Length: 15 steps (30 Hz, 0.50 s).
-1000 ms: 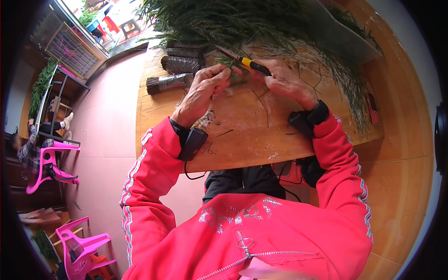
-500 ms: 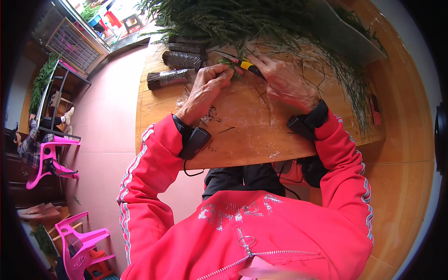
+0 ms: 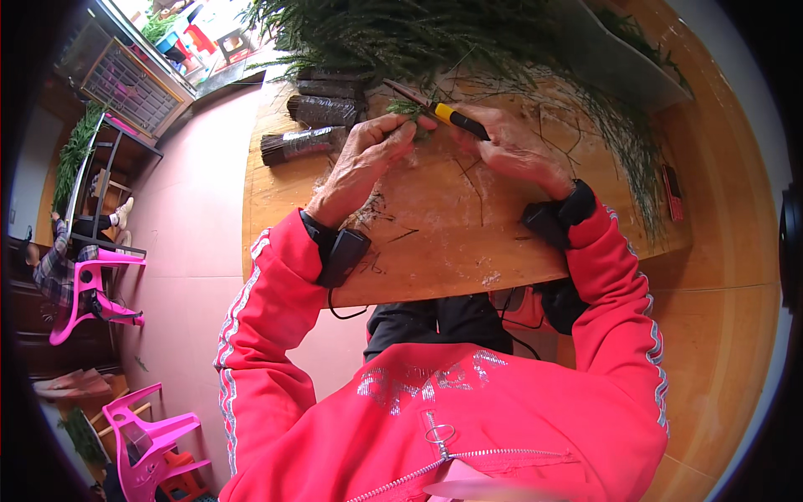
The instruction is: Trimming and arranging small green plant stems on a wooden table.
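Observation:
Between the thumb and fingers of my left hand (image 3: 372,149), a small green sprig (image 3: 405,107) is pinched, its lower part hidden by the fingers. My right hand (image 3: 512,144) grips pointed snips (image 3: 458,120) with a yellow-and-black handle. Their narrow tip slants up and left, above the sprig; whether the blades are parted I cannot tell. Left of my left hand lie several bundles of thin dark stems, the nearest bundle (image 3: 301,145) bound in clear wrap. A large heap of green sprays (image 3: 401,38) covers the far side of the wooden table (image 3: 443,243).
A pale upright panel (image 3: 631,63) stands at the far right beside the greenery. Near the right edge lies a red handset-like thing (image 3: 672,192). Loose stems are scattered over the tabletop. Pink plastic chairs (image 3: 150,439) and a seated person (image 3: 54,263) are off to the left.
The snips have swung so their tip lifts up and left off the sprig. My right hand has shifted slightly right; my left hand still pinches the sprig.

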{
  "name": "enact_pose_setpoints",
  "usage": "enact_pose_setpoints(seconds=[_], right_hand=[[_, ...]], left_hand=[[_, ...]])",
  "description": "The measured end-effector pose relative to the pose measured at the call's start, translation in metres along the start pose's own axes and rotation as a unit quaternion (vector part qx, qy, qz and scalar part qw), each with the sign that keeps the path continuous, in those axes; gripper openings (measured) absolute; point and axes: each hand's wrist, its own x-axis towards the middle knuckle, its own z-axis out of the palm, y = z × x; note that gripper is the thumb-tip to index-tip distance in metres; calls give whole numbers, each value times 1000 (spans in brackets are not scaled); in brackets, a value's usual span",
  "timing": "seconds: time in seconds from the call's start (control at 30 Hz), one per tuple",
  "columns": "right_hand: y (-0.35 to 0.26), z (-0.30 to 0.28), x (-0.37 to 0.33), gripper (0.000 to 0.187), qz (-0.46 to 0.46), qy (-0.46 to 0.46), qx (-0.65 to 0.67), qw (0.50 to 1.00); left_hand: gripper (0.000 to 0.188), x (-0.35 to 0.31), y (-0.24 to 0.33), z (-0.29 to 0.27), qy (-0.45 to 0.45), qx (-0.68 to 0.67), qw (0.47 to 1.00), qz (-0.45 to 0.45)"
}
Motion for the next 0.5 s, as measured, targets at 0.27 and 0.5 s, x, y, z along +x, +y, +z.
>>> enact_pose_setpoints(seconds=[0.27,0.5], right_hand=[[5,9,-2,40,-84,64,-115,988],[16,16,2,42,-76,76,-156,982]], left_hand=[[27,0,-7,-7,8,4,1000,23],[24,3,-10,-7,23,-76,997,-10]])
